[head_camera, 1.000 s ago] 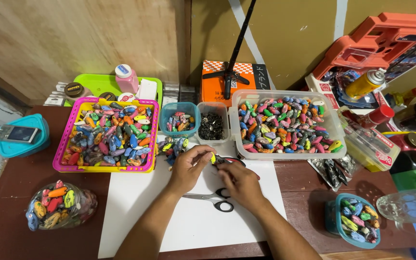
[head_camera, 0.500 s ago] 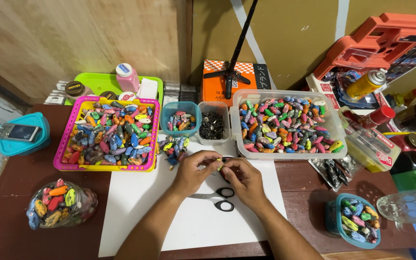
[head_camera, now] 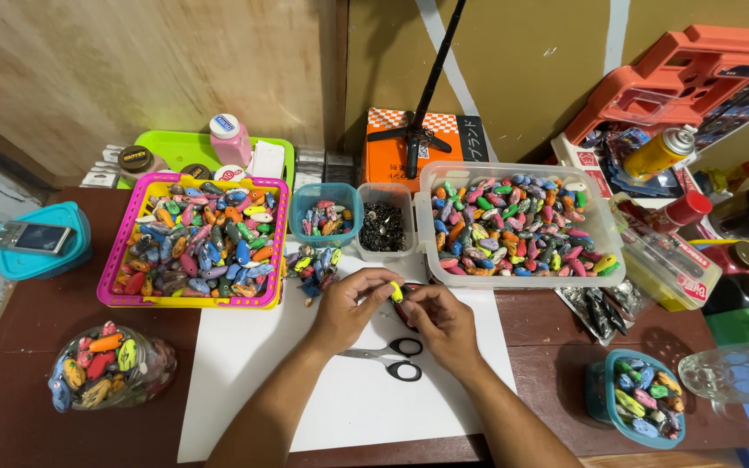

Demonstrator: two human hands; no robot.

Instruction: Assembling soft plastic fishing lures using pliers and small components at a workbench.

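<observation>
Tabletop [head_camera: 10, 364], frame centre: hands now together over white sheet [head_camera: 348, 407]; left hand [head_camera: 348, 310], right hand [head_camera: 439, 319] both pinch small yellow piece [head_camera: 397, 292], previously near pile. Scissors [head_camera: 392, 360] unmoved below.

Home craft workbench, bins of colourful lures [head_camera: 522, 221], scissors [head_camera: 389, 360]

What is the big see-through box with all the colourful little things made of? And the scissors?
The big clear box looks like glossy plastic: its contents show through the walls. The scissors seem to have shiny metal blades and black loop handles, probably plastic. The small yellow piece between the left hand and right hand looks painted; its material is unclear.
</observation>
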